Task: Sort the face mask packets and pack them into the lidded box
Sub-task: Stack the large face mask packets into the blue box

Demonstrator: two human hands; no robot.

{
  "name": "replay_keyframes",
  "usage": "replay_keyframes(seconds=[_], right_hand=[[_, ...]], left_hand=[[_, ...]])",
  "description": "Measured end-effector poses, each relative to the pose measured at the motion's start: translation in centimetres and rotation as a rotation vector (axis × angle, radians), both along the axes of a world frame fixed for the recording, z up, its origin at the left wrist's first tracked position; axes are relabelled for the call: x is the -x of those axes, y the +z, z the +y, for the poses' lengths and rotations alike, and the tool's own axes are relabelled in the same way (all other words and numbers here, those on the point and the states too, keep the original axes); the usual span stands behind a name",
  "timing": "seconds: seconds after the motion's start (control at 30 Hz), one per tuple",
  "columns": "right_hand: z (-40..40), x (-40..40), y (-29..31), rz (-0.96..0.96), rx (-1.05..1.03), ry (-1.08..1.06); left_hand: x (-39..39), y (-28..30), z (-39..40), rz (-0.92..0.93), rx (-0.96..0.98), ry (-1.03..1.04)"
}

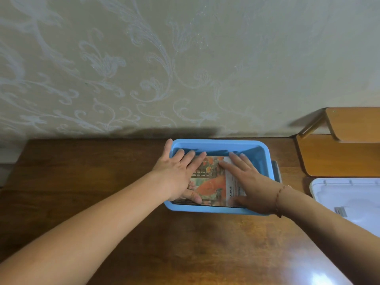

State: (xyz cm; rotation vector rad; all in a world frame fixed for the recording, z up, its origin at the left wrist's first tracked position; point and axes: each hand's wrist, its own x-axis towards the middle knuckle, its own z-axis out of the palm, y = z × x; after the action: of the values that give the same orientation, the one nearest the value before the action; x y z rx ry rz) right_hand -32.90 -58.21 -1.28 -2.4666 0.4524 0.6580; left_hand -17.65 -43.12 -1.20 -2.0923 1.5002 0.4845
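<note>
Pressing down with both hands, the person holds a face mask packet (207, 182) flat inside the blue box (255, 150). Left hand (176, 173): fingers straight and spread, lying across the left part of the packet, with the outermost finger resting over the box's left rim and the thumb low toward the near edge. Right hand (248, 182): fingers likewise straight, laid over the packet's right, white-printed part, thumb toward the near rim. Neither grip is clenched; both are released and flat, touching the packet without curling round it.

Packet: orange and green printed picture with a white text panel on its right side; it lies roughly level in the bottom of the box and fills most of the floor. Whether further packets lie beneath it cannot be told.

Box: open-topped, set on the dark wooden bench (144, 243) at its far edge, close against the patterned wall (144, 68). A grey part shows at the box's right outer side; its nature cannot be told.

White lid (349, 198): lying on the bench to the right of the box, apart from it, inner side up, partly cut off by the picture edge.

Right wrist carries a thin red bracelet (278, 199). A lighter wooden piece of furniture (339, 155) stands at the far right, beside the bench.
</note>
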Motion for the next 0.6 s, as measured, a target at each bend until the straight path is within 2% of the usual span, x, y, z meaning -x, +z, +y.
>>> replay_keyframes(seconds=[0.07,0.17,0.23,0.3,0.4,0.5,0.6], right_hand=[[0.3,0.1,0.3,-0.065,-0.176,-0.321],[0.0,-0.8,0.1,-0.041,-0.615,-0.888],[-0.3,-1.3,-0.5,0.035,-0.734,-1.083],[-0.2,-1.6,-0.7,0.058,-0.807,-1.152],[0.4,-1.8,-0.7,0.088,-0.878,-1.136],[0.6,-1.6,-0.8,0.105,-0.836,-1.108],[0.7,-1.3,-0.4,0.035,-0.745,-1.056]], left_hand=[[-0.2,0.0,0.6,0.011,0.036,-0.013],[-0.5,-0.1,1.3,0.038,0.083,-0.012],[-0.6,-0.3,1.4,0.074,0.108,0.000],[-0.7,-0.5,1.4,0.102,0.132,0.015],[-0.7,-0.7,1.6,0.124,0.149,0.025],[-0.9,-0.5,1.5,0.161,0.160,0.025],[-1.1,-0.2,1.5,0.191,0.167,0.050]])
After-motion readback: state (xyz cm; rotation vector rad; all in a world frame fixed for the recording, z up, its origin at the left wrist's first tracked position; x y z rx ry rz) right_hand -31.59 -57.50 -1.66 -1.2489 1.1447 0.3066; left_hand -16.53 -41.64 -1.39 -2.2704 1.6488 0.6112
